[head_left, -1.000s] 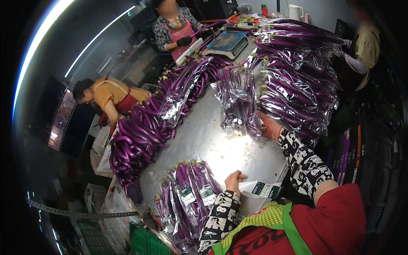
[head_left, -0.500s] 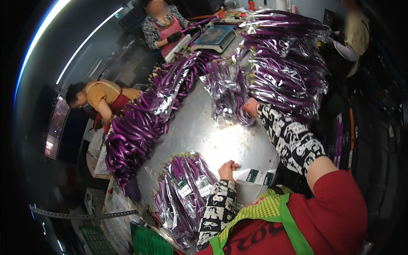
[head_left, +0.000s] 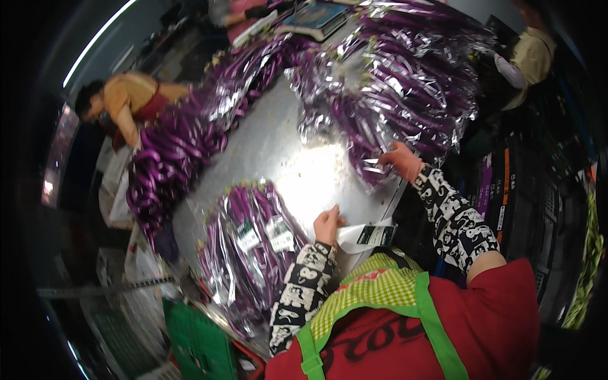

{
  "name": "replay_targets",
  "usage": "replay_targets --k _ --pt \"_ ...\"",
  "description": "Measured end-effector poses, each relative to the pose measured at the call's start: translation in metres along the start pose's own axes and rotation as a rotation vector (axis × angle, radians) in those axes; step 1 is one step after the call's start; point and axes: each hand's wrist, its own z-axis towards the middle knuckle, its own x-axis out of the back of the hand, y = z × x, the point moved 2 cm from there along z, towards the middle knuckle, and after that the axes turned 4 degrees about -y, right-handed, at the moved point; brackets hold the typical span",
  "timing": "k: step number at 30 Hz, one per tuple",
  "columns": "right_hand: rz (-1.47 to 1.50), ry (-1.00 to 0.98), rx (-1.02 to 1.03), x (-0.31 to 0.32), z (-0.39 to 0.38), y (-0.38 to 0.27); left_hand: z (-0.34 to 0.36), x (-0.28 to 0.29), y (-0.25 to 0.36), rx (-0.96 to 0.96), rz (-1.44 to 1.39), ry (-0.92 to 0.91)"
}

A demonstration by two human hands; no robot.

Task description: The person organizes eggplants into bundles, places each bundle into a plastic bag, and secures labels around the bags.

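My right hand [head_left: 403, 161] is closed on the near end of a clear plastic bag of long purple eggplants [head_left: 361, 136], beside a big pile of bagged eggplants [head_left: 418, 82]. Close to my body, my left hand [head_left: 327, 226] has its fingers curled in; whatever they may hold is hidden. Right next to it lies a white sheet with dark green labels [head_left: 375, 235]. Left of that hand, several bagged eggplants [head_left: 253, 215] lie side by side, two of the bags bearing a green and white label [head_left: 279, 233].
Loose eggplants [head_left: 171, 145] are heaped along the left side of the metal table [head_left: 253, 155]. A scale [head_left: 315, 19] stands at the far end. One co-worker [head_left: 130, 98] bends over at the left; another [head_left: 531, 60] stands far right. A green crate [head_left: 199, 342] is at lower left.
My right hand has drawn a bag of eggplants nearer and to the right, off the pile's edge. My left hand stays near the label sheet. The whole view has shifted.
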Motion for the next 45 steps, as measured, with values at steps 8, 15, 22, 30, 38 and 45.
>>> replay_targets --k 8,15,22,30,38,45 --pt "0.201 0.016 0.13 0.022 -0.15 -0.076 -0.039 -0.028 0.023 -0.103 0.71 -0.493" --pt "0.067 -0.135 0.128 0.032 -0.177 -0.104 -0.079 -0.032 0.049 -0.084 1.091 -0.863" --pt "0.192 -0.431 0.098 0.019 -0.098 -0.05 -0.083 -0.064 0.051 -0.202 0.824 -1.117" --pt "-0.643 -0.198 0.299 -0.021 -0.117 -0.061 -0.059 -0.017 0.072 0.093 0.284 -0.854" --pt "-0.016 -0.713 0.172 -0.075 -0.179 -0.071 -0.068 -0.027 0.089 -0.085 -0.13 -0.528" --pt "0.338 -0.353 0.017 -0.073 -0.211 -0.079 -0.116 -0.02 0.105 -0.926 0.623 -0.416"
